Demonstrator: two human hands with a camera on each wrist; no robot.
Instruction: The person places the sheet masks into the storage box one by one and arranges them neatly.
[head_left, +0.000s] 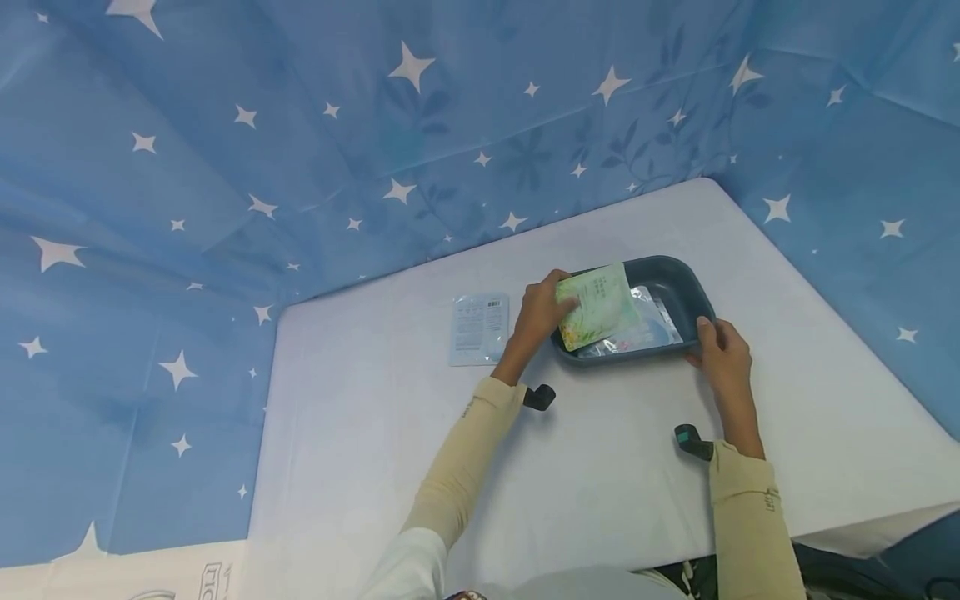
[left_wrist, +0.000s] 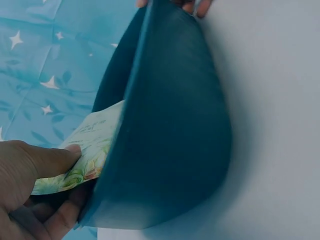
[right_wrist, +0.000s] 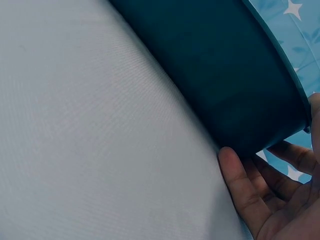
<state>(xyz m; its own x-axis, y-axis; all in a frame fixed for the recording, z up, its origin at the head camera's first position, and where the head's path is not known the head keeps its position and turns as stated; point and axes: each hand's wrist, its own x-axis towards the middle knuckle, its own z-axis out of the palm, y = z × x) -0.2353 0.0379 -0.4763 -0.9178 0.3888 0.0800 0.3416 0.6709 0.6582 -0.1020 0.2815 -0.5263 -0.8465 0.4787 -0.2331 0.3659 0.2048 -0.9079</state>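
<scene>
A dark teal rectangular tray (head_left: 678, 293) with rounded corners sits on the white table. My left hand (head_left: 542, 308) pinches a green flat sachet (head_left: 600, 304) at its left end, thumb on top and fingers beneath. The sachet slants across the tray's left side; in the left wrist view its far part dips behind the rim. Below it in the tray lies a silver-and-blue sachet (head_left: 648, 329), partly covered. My right hand (head_left: 725, 354) grips the tray's near right corner, thumb at the rim and the other fingers low against the outer wall (right_wrist: 220, 70).
A pale blue sachet (head_left: 480, 328) with printed text and a barcode lies flat on the table (head_left: 375, 433), left of the tray. Blue curtains (head_left: 465, 100) with white stars hang along the table's far and side edges.
</scene>
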